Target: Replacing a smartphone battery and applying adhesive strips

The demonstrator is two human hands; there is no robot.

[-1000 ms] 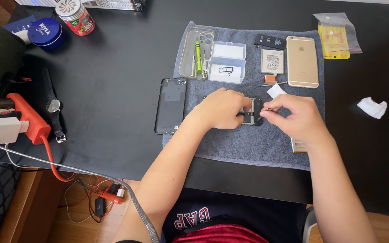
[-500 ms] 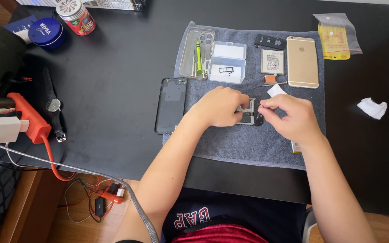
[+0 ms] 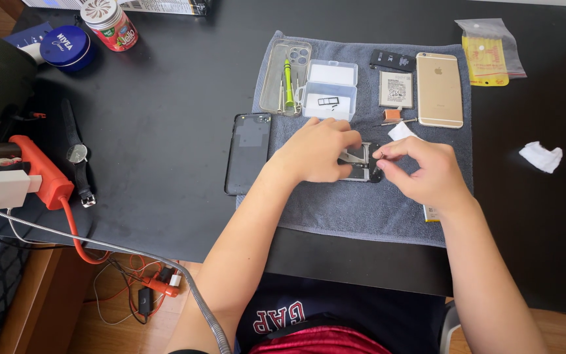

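The opened phone (image 3: 360,162) lies on the grey towel (image 3: 361,210), dark-framed with grey metal inside, mostly hidden by both hands. The left hand (image 3: 316,149) rests curled over its left half, pressing it down. The right hand (image 3: 424,172) pinches its fingertips (image 3: 382,157) at the phone's right edge; what they grip is too small to tell. Just behind stand a clear lidded box (image 3: 329,90) and a clear case (image 3: 285,77) holding a green screwdriver (image 3: 288,84). A gold phone (image 3: 439,90) lies face down beside a white-labelled battery (image 3: 396,89). A yellow packet in a clear bag (image 3: 489,54) lies off the towel, far right. A round blue tin (image 3: 67,47) and a red jar (image 3: 109,23) stand far left.
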